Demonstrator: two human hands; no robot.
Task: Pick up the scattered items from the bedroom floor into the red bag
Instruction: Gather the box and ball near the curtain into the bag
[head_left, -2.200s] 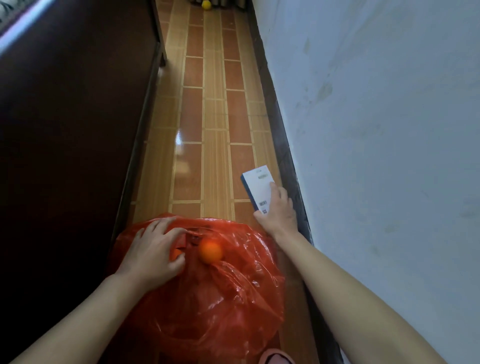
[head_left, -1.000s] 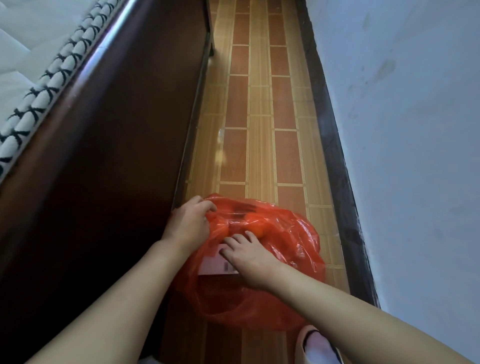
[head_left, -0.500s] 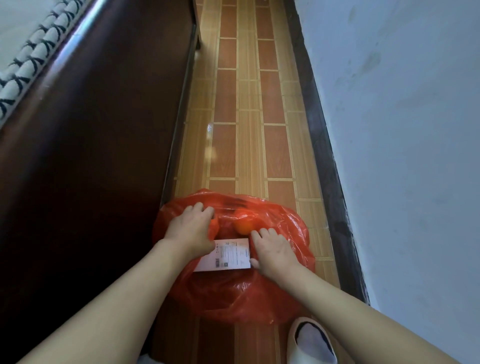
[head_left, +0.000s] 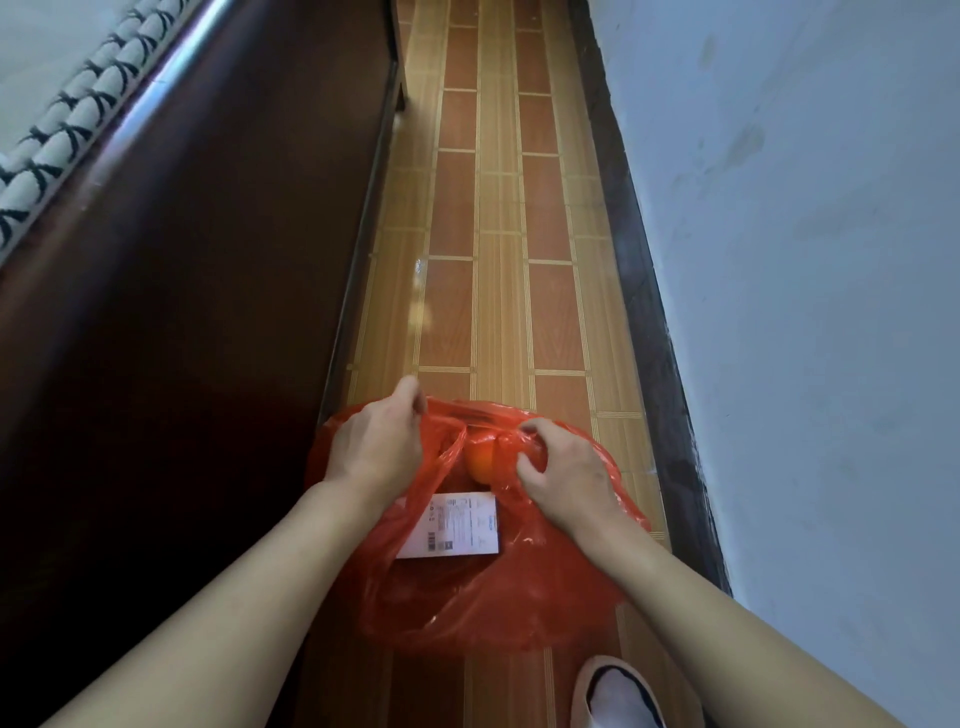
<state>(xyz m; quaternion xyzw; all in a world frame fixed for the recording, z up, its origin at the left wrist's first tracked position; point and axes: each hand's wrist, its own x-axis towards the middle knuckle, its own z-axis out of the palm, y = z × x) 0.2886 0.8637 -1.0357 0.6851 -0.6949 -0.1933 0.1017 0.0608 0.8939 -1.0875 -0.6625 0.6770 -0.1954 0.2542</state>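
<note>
Left hand (head_left: 376, 449) and right hand (head_left: 566, 475) each gripping the red bag (head_left: 498, 597) rim; keeping it spread wide so white box (head_left: 451, 525), orange (head_left: 480, 460) are staying inside.

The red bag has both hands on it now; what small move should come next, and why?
Probably lift the red bag by its rim: the left hand and right hand both grip the plastic, and the white box and orange ball already lie inside.
</note>
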